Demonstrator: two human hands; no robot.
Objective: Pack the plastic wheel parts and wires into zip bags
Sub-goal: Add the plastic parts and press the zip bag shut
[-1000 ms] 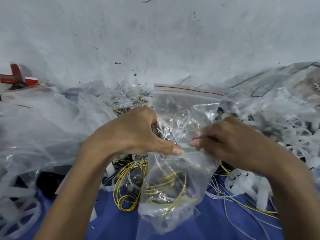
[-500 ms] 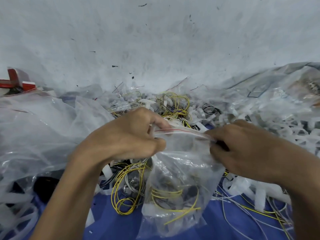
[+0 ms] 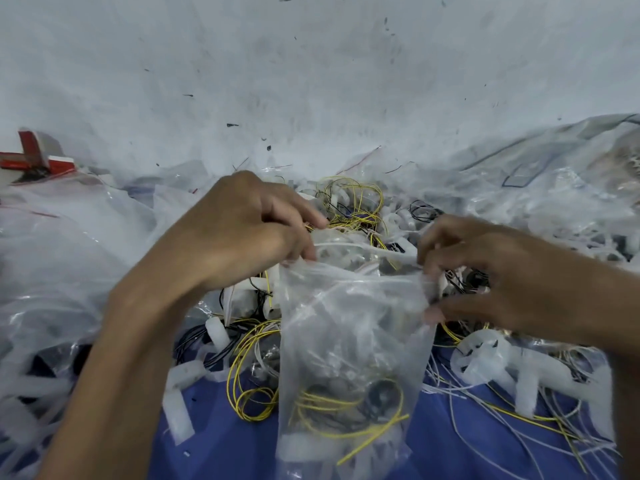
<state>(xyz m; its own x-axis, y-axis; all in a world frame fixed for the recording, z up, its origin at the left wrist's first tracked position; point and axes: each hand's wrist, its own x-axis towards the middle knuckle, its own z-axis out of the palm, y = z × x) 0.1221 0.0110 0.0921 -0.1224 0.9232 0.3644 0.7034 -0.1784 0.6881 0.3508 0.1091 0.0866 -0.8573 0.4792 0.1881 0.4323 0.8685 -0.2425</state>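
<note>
Left hand (image 3: 239, 233): fingers curled, pinching zip bag (image 3: 349, 341) top corner.
Right hand (image 3: 498, 275): thumb and fingers apparently pinching opposite corner.

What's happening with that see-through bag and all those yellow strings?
A person is packing small parts. Their left hand and right hand each pinch a top corner of a clear plastic zip bag, holding it upright. Inside are thin yellow wires and a dark round part. Loose yellow wires and white plastic wheel parts lie around it on the blue surface.
</note>
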